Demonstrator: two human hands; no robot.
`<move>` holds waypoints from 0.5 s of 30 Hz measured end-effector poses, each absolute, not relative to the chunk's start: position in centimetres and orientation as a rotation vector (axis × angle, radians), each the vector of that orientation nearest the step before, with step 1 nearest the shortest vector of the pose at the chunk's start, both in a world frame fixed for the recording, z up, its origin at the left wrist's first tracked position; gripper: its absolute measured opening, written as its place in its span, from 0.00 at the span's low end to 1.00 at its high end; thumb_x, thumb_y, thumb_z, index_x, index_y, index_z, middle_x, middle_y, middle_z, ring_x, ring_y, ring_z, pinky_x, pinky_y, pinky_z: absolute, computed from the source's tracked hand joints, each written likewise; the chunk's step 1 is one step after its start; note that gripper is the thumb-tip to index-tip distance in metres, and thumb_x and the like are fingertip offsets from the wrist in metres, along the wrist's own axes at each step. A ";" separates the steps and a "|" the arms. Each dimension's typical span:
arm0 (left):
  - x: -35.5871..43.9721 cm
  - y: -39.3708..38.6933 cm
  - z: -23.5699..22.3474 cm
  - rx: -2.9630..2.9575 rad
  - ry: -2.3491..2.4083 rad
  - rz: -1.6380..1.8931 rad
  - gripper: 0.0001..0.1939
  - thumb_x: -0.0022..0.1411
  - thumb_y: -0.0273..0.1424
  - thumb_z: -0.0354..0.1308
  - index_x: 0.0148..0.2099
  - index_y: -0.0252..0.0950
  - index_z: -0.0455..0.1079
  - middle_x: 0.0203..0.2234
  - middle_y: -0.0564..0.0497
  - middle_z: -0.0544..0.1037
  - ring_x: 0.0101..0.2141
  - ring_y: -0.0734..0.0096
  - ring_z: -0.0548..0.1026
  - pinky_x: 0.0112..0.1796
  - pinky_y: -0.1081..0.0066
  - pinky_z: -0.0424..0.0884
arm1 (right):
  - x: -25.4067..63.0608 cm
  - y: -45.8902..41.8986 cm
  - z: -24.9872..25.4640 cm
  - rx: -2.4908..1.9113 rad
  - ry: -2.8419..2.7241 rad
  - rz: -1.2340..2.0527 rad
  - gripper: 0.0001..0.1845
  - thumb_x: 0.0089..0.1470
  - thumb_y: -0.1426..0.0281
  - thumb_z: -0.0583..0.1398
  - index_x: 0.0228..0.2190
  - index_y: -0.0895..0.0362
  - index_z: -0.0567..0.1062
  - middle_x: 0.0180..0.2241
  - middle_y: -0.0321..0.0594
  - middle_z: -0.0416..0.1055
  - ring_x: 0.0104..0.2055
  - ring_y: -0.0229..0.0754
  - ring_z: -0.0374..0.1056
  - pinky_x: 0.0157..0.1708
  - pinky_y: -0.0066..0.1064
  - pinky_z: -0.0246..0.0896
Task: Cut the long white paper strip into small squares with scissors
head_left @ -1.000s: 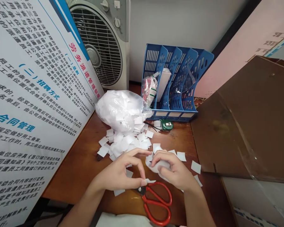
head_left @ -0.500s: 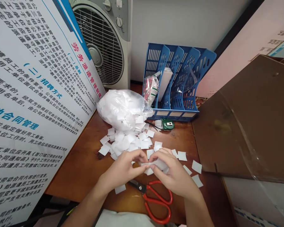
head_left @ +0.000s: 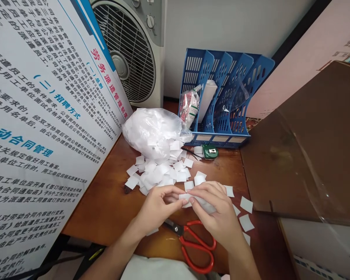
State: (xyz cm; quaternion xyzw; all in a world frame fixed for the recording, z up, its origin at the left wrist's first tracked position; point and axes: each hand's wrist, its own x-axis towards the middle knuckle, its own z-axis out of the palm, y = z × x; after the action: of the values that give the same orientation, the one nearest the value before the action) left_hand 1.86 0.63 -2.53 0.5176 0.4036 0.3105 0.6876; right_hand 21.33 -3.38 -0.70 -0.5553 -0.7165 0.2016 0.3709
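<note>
My left hand (head_left: 160, 204) and my right hand (head_left: 216, 210) meet above the wooden desk (head_left: 105, 202). Both pinch a small wad of white paper squares (head_left: 192, 200) between fingertips; the right hand's fingers curl over most of it. Just beneath the hands lie red-handled scissors (head_left: 196, 245), closed, blades pointing left. A heap of loose white paper squares (head_left: 160, 171) spills from a clear plastic bag (head_left: 153, 130) right behind my hands. More single squares (head_left: 246, 204) lie to the right of my right hand.
A large printed board (head_left: 41, 116) leans along the left. A fan (head_left: 128, 50) stands at the back. A blue file rack (head_left: 221, 97) holds a packet; a green tape measure (head_left: 209, 151) lies before it. Brown cardboard (head_left: 309, 147) covers the right side.
My left hand lifted from near the scissors' pivot and joined the right hand on the paper wad. The view shifted slightly, so everything sits a bit more to the right.
</note>
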 end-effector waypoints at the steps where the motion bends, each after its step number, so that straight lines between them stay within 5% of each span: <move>1: 1.8 0.7 -2.5 1.157 0.896 0.693 0.12 0.61 0.34 0.69 0.46 0.34 0.80 0.36 0.47 0.85 0.38 0.65 0.83 0.40 0.74 0.77 | 21.3 -3.4 -0.7 -1.430 -1.841 0.502 0.11 0.60 0.74 0.62 0.41 0.46 0.79 0.39 0.34 0.76 0.45 0.44 0.66 0.48 0.42 0.55; 15: 1.6 0.5 -2.6 1.038 0.884 0.715 0.15 0.58 0.33 0.71 0.48 0.34 0.82 0.35 0.46 0.85 0.35 0.66 0.82 0.39 0.72 0.79 | 21.2 -2.4 0.1 -1.534 -1.633 0.947 0.08 0.61 0.65 0.64 0.41 0.46 0.83 0.37 0.38 0.75 0.42 0.44 0.68 0.43 0.38 0.58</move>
State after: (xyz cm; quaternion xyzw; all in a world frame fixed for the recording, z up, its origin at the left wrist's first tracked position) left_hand 1.64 0.54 -2.57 0.4690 0.3996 0.3233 0.7182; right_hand 21.19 -2.44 0.07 -0.5914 -0.6296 0.3651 0.3472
